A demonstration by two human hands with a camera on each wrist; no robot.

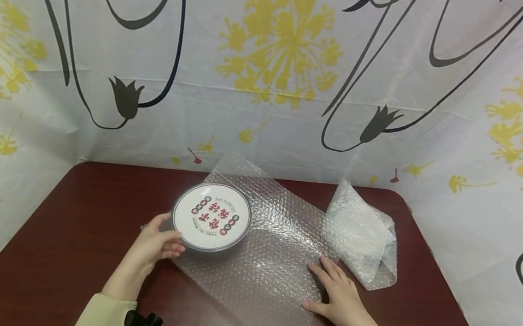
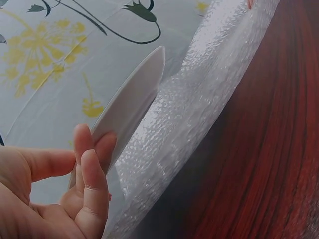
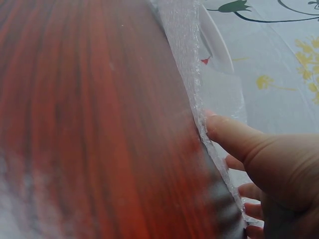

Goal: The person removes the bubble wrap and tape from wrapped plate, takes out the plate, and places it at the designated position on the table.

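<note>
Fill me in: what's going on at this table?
A person's left hand grips a white plate with red lettering by its edge, over a spread bubble wrap sheet. The right hand touches the sheet's right side. Just beyond that hand, a folded bubble wrap bundle lies on the table.

My left hand (image 2: 60, 196): pinches the plate's rim between my fingers.
Plate (image 2: 130, 102): white, seen nearly edge-on, stretching out from my fingertips.
Bubble wrap (image 2: 187, 114): clear, just past my fingers.
Table (image 2: 264, 124): reddish wood grain, across the wrap from my fingers.
Cloth (image 2: 35, 112): pale, yellow-flowered, above my fingers.
</note>
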